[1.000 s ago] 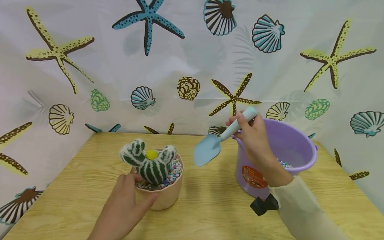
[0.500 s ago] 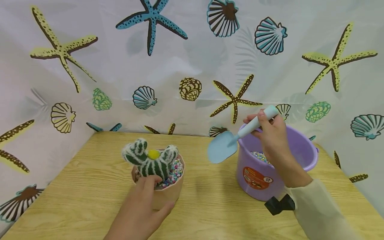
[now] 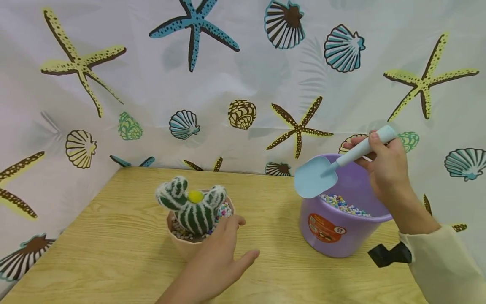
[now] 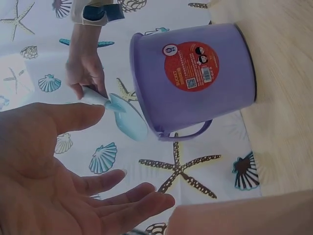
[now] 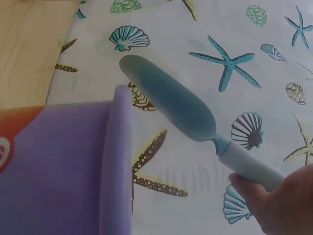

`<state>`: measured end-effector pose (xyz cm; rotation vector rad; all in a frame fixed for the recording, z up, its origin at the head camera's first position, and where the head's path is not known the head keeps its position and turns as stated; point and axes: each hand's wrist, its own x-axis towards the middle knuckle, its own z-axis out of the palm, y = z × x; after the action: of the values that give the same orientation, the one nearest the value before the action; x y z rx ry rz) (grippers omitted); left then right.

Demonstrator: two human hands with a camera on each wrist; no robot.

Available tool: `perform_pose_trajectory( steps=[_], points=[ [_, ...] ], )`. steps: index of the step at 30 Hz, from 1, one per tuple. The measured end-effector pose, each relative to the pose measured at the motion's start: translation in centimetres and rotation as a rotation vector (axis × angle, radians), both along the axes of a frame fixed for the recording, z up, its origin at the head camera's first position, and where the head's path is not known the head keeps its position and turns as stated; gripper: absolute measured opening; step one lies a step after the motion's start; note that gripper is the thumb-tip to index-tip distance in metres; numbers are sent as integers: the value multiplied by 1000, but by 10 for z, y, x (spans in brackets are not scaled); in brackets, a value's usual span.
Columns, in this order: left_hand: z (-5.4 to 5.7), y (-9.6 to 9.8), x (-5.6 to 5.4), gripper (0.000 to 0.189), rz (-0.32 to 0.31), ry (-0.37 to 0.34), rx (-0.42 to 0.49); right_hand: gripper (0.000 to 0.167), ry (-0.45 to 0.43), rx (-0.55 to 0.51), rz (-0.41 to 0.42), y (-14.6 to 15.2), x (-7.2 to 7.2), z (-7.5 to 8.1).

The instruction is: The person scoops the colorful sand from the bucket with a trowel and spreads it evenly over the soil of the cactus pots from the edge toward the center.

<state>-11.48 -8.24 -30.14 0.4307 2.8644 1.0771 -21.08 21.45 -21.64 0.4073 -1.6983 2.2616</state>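
My right hand grips the pale handle of a light blue hand trowel, also in the right wrist view. The trowel's blade, with nothing on it, overlaps the left rim of a purple bucket. Colourful pebbles lie in that bucket. My left hand, fingers extended and thumb spread, holds nothing and covers the front right of a peach flower pot. In the pot, a knitted cactus with a yellow flower stands among similar pebbles. The left wrist view shows this open palm.
A wooden table bears the pot on the left and the bucket on the right. Behind it hangs a white cloth printed with starfish and shells. A black strap piece sticks out from the right sleeve.
My right hand has carried the trowel rightward, from between pot and bucket to the bucket's rim. My left hand has moved from the pot's left side across its front to the right.
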Motion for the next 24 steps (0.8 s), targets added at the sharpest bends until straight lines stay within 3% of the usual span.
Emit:
perform_pose_trajectory(
  steps=[9, 13, 18, 24],
  points=[
    [-4, 25, -23, 58, -84, 90, 76, 24, -9, -78, 11, 42, -1, 8],
    [-6, 34, -34, 58, -102, 127, 82, 27, -4, -67, -23, 58, -2, 6],
    [-6, 47, -52, 62, -135, 130, 126, 25, -9, -17, -73, 72, -9, 1],
    [-3, 67, -73, 70, -152, 149, 216, 19, -92, 161, -200, 79, -23, -11]
  ],
)
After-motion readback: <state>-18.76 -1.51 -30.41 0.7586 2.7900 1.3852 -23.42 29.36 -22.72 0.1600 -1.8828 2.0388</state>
